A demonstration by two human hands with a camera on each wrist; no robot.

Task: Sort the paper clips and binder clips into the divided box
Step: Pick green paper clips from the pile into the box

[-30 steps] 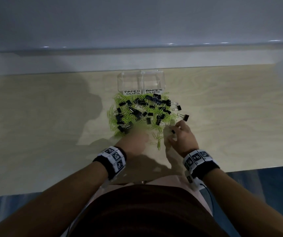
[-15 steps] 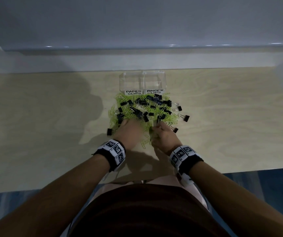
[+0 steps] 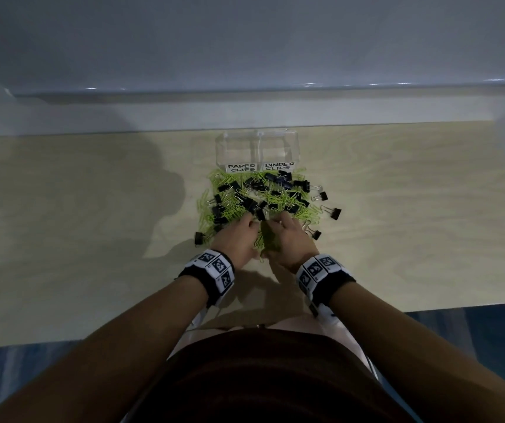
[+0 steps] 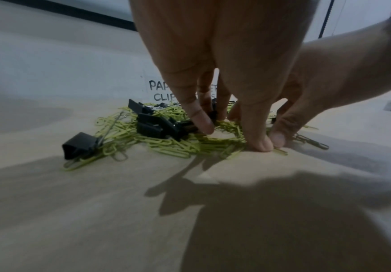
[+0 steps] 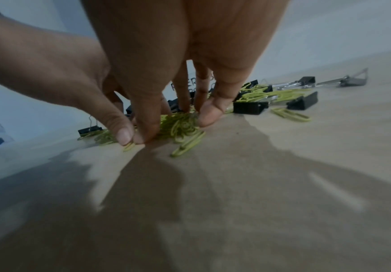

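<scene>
While both hands meet at the near edge of the pile, the left hand (image 3: 239, 239) and right hand (image 3: 290, 239) cup green paper clips (image 5: 180, 127) between curled fingers; binder clips (image 3: 278, 181) lie scattered before the divided box (image 3: 257, 148).

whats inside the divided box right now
Both compartments of the clear divided box look empty in the head view; the green paper clips and black binder clips lie on the table in front. The labels hide the lower front.
</scene>
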